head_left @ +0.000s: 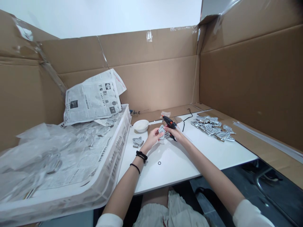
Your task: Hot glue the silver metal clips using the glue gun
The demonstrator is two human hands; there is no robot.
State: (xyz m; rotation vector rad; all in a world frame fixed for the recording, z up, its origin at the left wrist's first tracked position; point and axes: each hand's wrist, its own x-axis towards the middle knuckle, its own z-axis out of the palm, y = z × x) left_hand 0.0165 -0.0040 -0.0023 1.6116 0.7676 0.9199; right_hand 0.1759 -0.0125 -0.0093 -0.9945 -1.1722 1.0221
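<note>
Over the white table (170,164), my left hand (153,137) pinches a small grey metal piece (161,132). My right hand (174,132) is closed at the right side of that same piece, its fingers touching the edge. A black glue gun (169,122) with orange parts lies just behind my right hand, its tip pointing up and left. More metal lies under and beside my right hand, partly hidden. A small group of metal pieces (138,142) rests left of my left hand. Nearer to me is a small black ring (159,163).
A white plastic crate (111,167) at the left holds newspaper (92,97), plastic film and metal pieces. A white bowl (141,125) stands behind my left hand. Metal pieces (211,126) are heaped at the right, near a black cable (187,118). Cardboard walls (156,78) surround the table.
</note>
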